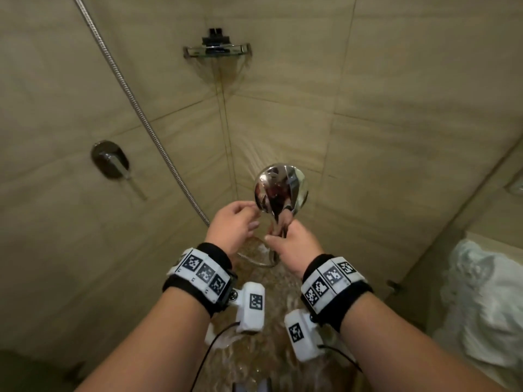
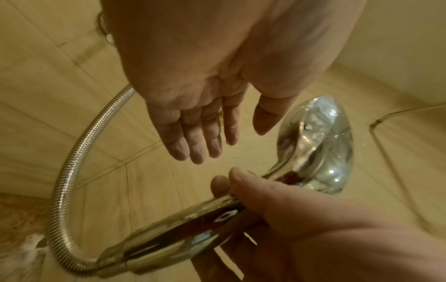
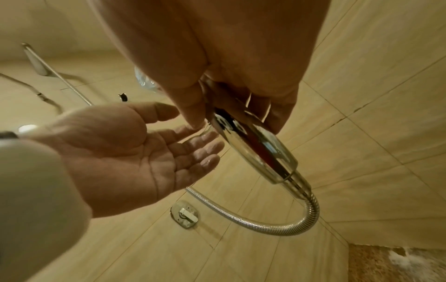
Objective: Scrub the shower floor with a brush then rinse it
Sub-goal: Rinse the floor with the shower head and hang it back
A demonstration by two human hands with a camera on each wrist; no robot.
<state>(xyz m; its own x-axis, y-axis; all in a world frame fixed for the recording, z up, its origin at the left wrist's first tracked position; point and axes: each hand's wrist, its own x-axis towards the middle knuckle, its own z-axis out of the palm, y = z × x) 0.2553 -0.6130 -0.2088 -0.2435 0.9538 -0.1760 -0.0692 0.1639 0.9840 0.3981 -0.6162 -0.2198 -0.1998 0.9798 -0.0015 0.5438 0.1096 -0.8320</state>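
Observation:
A chrome shower head (image 1: 280, 190) is held up in the shower corner, its round back facing me. My right hand (image 1: 294, 244) grips its handle (image 2: 193, 225), fingers curled round it (image 3: 241, 133). My left hand (image 1: 235, 222) hovers just left of the handle with fingers straight and palm open (image 2: 193, 118), holding nothing (image 3: 135, 150). The ribbed metal hose (image 1: 135, 106) runs from the handle's end up the left wall and loops below the handle (image 3: 277, 225). The brown pebbled shower floor (image 1: 271, 340) below is wet with white foam. No brush is in view.
A mixer valve with lever (image 1: 110, 159) sits on the left wall. A corner shelf (image 1: 217, 49) with a dark item hangs high in the corner. Beige tiled walls close in on both sides. A white crumpled towel or bag (image 1: 486, 304) lies at right.

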